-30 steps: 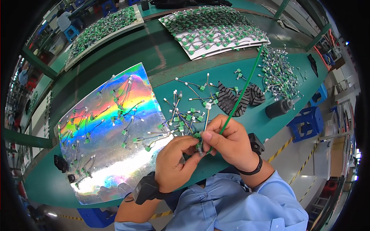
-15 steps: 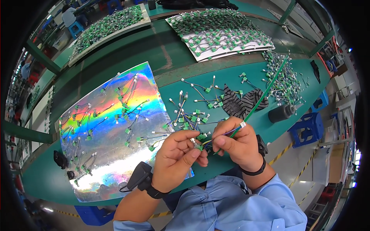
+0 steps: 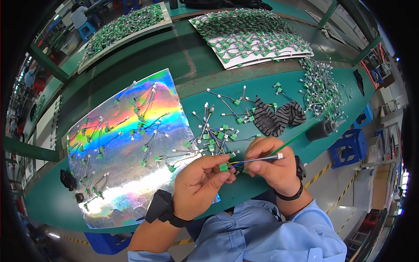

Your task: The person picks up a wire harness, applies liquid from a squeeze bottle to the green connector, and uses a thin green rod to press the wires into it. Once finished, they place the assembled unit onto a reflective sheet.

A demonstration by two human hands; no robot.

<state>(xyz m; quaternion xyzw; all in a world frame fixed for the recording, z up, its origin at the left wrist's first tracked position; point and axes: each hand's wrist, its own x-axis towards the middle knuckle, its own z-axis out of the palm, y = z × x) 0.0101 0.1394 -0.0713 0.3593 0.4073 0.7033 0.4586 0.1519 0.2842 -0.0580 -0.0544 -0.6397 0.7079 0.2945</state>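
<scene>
A small wire lead (image 3: 248, 161) with a green board piece at one end and a white plug at the other was held level between both hands, just above the near edge of the green table (image 3: 144, 56). The left hand (image 3: 201, 183) pinched the green end between thumb and fingers; the right hand (image 3: 270, 163) was closed around the wires near the white plug, and also gripped a thin green rod (image 3: 294, 139) that slanted up and to the right. Just beyond the hands lay a loose scatter of similar leads (image 3: 214, 131), and to their left a shiny rainbow-coloured sheet (image 3: 126, 174) carried more leads spread out in rows. A striped grey cloth (image 3: 275, 115) lay near the scatter, with a dark bottle (image 3: 321, 129) on its side further right and a heap of leads (image 3: 321, 87) behind it. White trays of green pieces (image 3: 253, 37) filled the far side of the table
</scene>
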